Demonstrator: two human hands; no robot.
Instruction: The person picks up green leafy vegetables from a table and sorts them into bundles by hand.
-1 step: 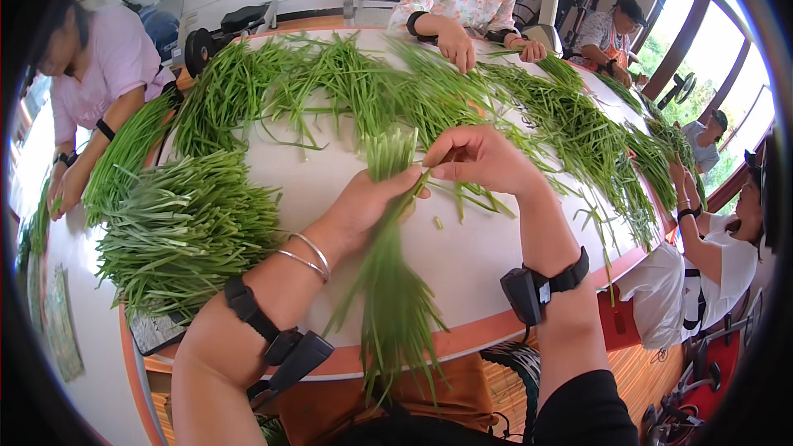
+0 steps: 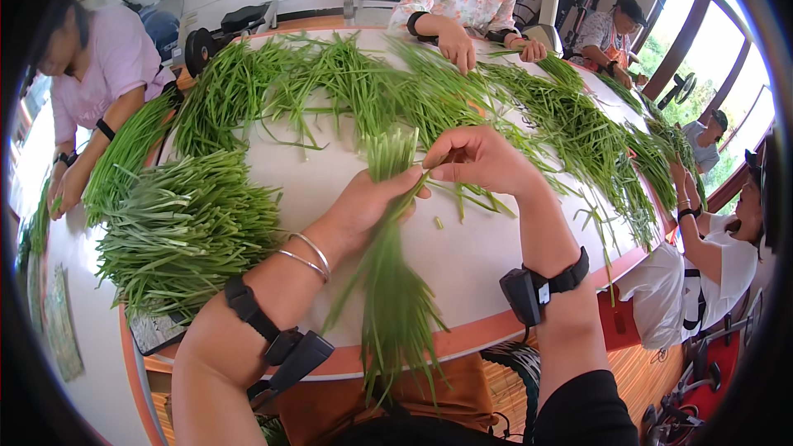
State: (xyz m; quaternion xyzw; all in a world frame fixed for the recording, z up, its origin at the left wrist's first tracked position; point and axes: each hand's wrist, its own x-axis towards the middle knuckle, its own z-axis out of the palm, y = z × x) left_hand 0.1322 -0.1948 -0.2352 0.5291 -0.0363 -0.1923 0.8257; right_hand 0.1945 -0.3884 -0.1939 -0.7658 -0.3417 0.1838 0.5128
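My left hand [image 2: 363,202] is closed around a bunch of garlic chives [image 2: 396,281]. The pale cut ends stick up above the fist, and the long green leaves fan downward over the table's near edge, slightly blurred. Thumb and index finger of my right hand [image 2: 479,161] are pinched together beside my left thumb, at a stalk on the bunch's right side. The fingertips partly hide that stalk. Left of my left forearm lies a thick stack of chives [image 2: 186,231], its cut ends turned toward me.
Loose chives [image 2: 339,74] spread across the far side of the white table [image 2: 479,256], with another long heap [image 2: 570,128] running down the right. A short cut piece [image 2: 438,221] lies near my hands. Several people work around the table, one person's hands [image 2: 458,45] straight across.
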